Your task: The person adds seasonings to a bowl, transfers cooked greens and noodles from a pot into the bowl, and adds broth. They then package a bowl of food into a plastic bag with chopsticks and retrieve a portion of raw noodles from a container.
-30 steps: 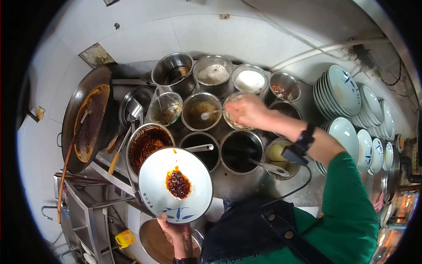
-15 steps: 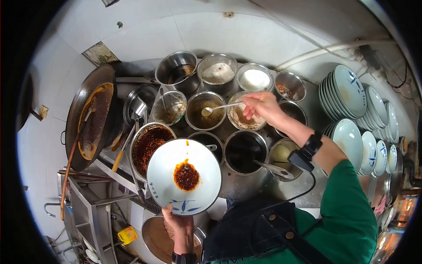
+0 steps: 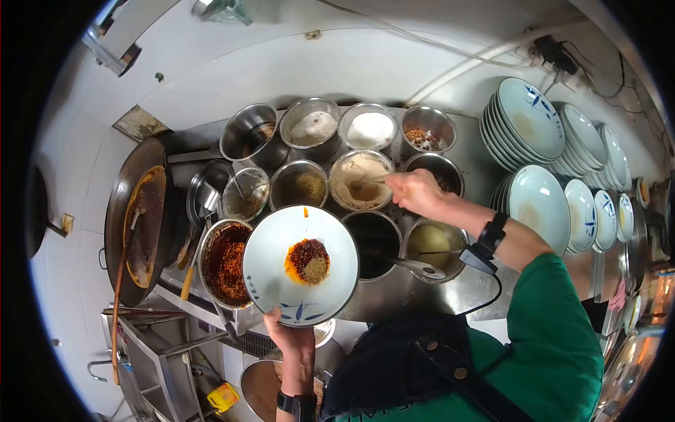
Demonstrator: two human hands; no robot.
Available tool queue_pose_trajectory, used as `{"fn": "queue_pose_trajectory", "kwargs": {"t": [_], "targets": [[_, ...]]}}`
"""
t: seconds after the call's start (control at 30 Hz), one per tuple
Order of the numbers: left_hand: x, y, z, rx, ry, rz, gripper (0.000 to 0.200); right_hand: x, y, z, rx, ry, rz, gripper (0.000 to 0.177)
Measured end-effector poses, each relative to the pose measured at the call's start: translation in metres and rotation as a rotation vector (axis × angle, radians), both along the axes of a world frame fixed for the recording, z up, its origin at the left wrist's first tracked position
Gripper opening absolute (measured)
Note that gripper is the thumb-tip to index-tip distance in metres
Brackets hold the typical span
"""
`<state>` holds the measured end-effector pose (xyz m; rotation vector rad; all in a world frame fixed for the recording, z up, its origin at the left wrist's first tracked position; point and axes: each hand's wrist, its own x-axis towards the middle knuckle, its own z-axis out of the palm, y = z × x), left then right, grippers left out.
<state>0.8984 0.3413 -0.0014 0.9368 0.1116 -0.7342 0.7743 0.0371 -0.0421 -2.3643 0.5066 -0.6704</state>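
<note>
My left hand (image 3: 292, 337) grips the lower rim of a white bowl (image 3: 271, 243) with blue leaf marks. Inside it lie dark red chili oil (image 3: 307, 253) and, partly on top, a small heap of grey-brown powder (image 3: 316, 270). The fingers of my right hand (image 3: 415, 191) are closed on a thin spoon (image 3: 376, 182), whose tip is in a steel pot of beige powder (image 3: 358, 166). Right behind the bowl stands a pot with a greenish-brown seasoning (image 3: 308, 188). To the bowl's left is a pot of red chili oil (image 3: 232, 271).
More steel pots stand along the back, one with white powder (image 3: 370, 130). Stacked bowls (image 3: 532, 119) are at the right. A large wok (image 3: 140, 218) with a long-handled ladle is at the left. A ladle handle (image 3: 420, 269) sticks out over the front pots.
The spoon has moved from the greenish-brown pot to the beige powder pot. Grey-brown powder now lies on the chili oil in the bowl. The whole view has shifted.
</note>
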Motion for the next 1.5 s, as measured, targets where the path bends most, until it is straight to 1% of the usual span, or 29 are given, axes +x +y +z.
{"fn": "queue_pose_trajectory", "kwargs": {"t": [0.03, 0.07, 0.1, 0.17, 0.2, 0.23, 0.3, 0.37, 0.43, 0.47, 0.5, 0.57, 0.63, 0.7, 0.77, 0.83, 0.9, 0.93, 1.03, 1.1, 1.13, 1.17, 1.23, 1.27, 1.3, 1.37, 1.4, 1.47, 1.5], "targets": [[-0.001, 0.000, -0.001, 0.007, 0.000, -0.007, 0.047, 0.001, 0.004, -0.004, -0.054, 0.005, -0.010, 0.011], [-0.001, 0.001, -0.003, 0.004, 0.000, -0.007, 0.046, -0.002, 0.004, -0.007, 0.113, 0.027, 0.023, 0.010], [0.000, 0.002, -0.004, 0.000, -0.001, -0.005, 0.045, -0.004, 0.005, -0.007, 0.116, 0.025, 0.020, 0.010], [0.001, 0.001, -0.006, -0.003, -0.004, -0.013, 0.045, -0.008, 0.005, -0.005, 0.728, -0.028, -0.162, 0.012], [0.001, -0.001, -0.007, -0.010, -0.005, -0.017, 0.044, -0.014, -0.001, 0.003, 0.779, -0.008, -0.197, 0.020], [0.002, -0.003, -0.008, -0.012, -0.005, -0.020, 0.044, -0.018, -0.006, 0.014, 0.836, 0.016, -0.272, 0.019], [0.005, -0.008, -0.010, -0.017, -0.012, -0.062, 0.045, -0.030, -0.014, 0.032, 0.921, -0.082, -0.266, 0.020], [0.009, -0.017, -0.014, -0.011, 0.004, -0.078, 0.046, -0.037, -0.004, 0.072, 0.898, -0.100, -0.279, 0.021], [0.012, -0.028, -0.014, -0.005, 0.016, -0.089, 0.046, -0.043, 0.010, 0.108, 0.778, -0.143, -0.190, 0.020], [0.012, -0.035, -0.012, -0.008, 0.062, -0.098, 0.047, -0.042, 0.012, 0.115, 0.710, -0.157, -0.169, 0.021], [0.012, -0.043, -0.011, -0.010, 0.108, -0.111, 0.047, -0.036, 0.005, 0.111, 0.705, -0.166, -0.174, 0.021], [0.013, -0.056, -0.010, -0.023, 0.092, -0.159, 0.048, -0.019, -0.026, 0.086, 0.526, -0.230, -0.239, 0.017], [0.018, -0.066, -0.016, -0.040, 0.086, -0.190, 0.049, 0.001, -0.058, 0.044, 0.326, -0.143, -0.299, 0.011], [0.019, -0.073, -0.015, -0.043, 0.076, -0.211, 0.049, 0.019, -0.069, 0.025, 0.298, -0.004, -0.302, 0.010], [0.018, -0.076, -0.014, -0.041, 0.097, -0.224, 0.050, 0.036, -0.079, -0.004, 0.024, 0.038, -0.281, 0.013], [0.016, -0.080, -0.008, -0.035, 0.067, -0.218, 0.051, 0.042, -0.081, -0.010, 0.044, 0.045, -0.284, 0.012], [0.014, -0.083, -0.003, 0.004, 0.020, -0.191, 0.052, 0.037, -0.083, -0.008, 0.677, -0.095, -0.317, 0.011], [0.015, -0.084, -0.005, 0.007, 0.024, -0.189, 0.052, 0.031, -0.081, 0.004, 0.810, -0.143, -0.411, 0.014], [0.023, -0.091, -0.016, 0.013, -0.023, -0.197, 0.052, 0.006, -0.083, 0.032, 0.910, -0.241, -0.408, 0.018], [0.027, -0.098, -0.022, -0.014, 0.040, -0.222, 0.051, -0.014, -0.062, 0.079, 0.874, -0.239, -0.364, 0.019], [0.028, -0.103, -0.023, -0.030, 0.044, -0.236, 0.049, -0.018, -0.055, 0.095, 0.838, -0.239, -0.316, 0.020], [0.030, -0.108, -0.024, -0.034, 0.043, -0.233, 0.049, -0.016, -0.057, 0.097, 0.835, -0.239, -0.312, 0.020], [0.032, -0.116, -0.026, -0.097, 0.063, -0.281, 0.047, -0.015, -0.061, 0.100, 0.588, -0.198, -0.237, 0.019], [0.033, -0.121, -0.027, -0.124, 0.069, -0.310, 0.047, -0.006, -0.077, 0.085, 0.474, -0.069, -0.264, 0.024], [0.031, -0.125, -0.025, -0.127, 0.073, -0.331, 0.047, -0.001, -0.100, 0.060, 0.344, -0.003, -0.213, 0.025], [0.027, -0.128, -0.018, -0.112, 0.035, -0.282, 0.048, 0.005, -0.118, 0.054, -0.072, 0.135, -0.337, 0.029], [0.026, -0.127, -0.013, -0.124, 0.026, -0.296, 0.050, 0.003, -0.125, 0.052, -0.073, 0.138, -0.352, 0.029], [0.022, -0.118, -0.006, -0.088, 0.025, -0.282, 0.055, 0.000, -0.141, 0.048, 0.566, -0.009, -0.519, 0.030], [0.020, -0.114, -0.002, -0.074, 0.015, -0.274, 0.057, -0.001, -0.156, 0.030, 0.563, -0.006, -0.525, 0.030]]}}
